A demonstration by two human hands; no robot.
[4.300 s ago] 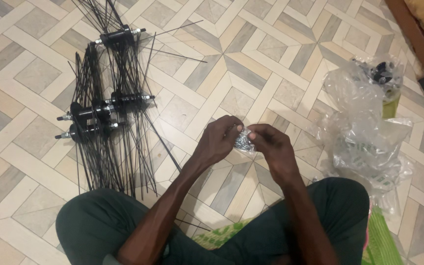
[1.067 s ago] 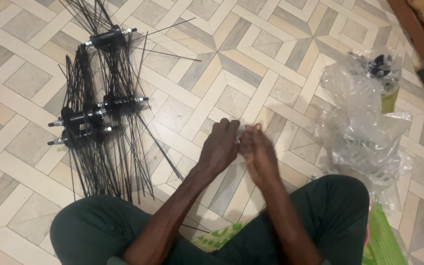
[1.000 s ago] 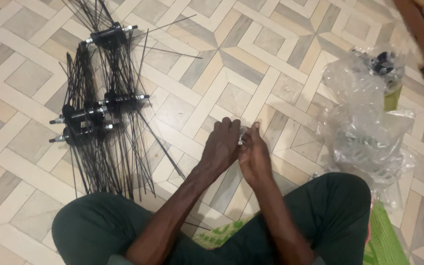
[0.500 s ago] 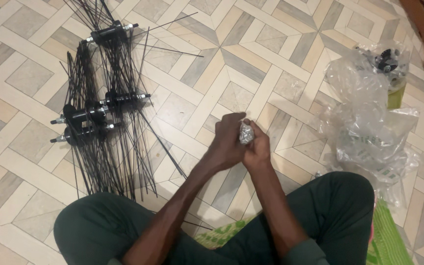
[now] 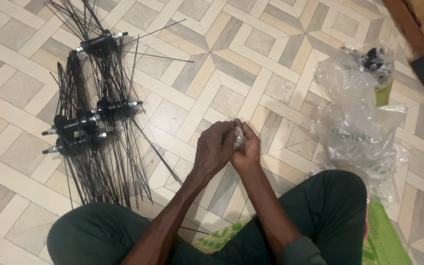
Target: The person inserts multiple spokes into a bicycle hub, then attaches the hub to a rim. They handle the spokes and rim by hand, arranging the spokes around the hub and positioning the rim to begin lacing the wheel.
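Note:
My left hand (image 5: 215, 148) and my right hand (image 5: 247, 147) are pressed together in front of me, above the tiled floor. Both close on a small crumpled clear plastic bag (image 5: 239, 138) that shows between the fingers; what it holds is hidden. To the left on the floor lie several black wheel hubs (image 5: 117, 105) with long thin black spokes (image 5: 99, 167) fanned out from them. My legs in dark green trousers (image 5: 334, 206) are crossed below the hands.
A heap of clear plastic bags (image 5: 364, 122) lies on the floor at the right, with black parts (image 5: 373, 58) inside the far one. A green patterned mat (image 5: 384, 235) lies under my legs. Dark wooden furniture (image 5: 408, 22) stands at the top right.
My hands have drawn close together around the small plastic bag, from being slightly apart with the bag stretched between them. The hubs and the plastic heap have not moved.

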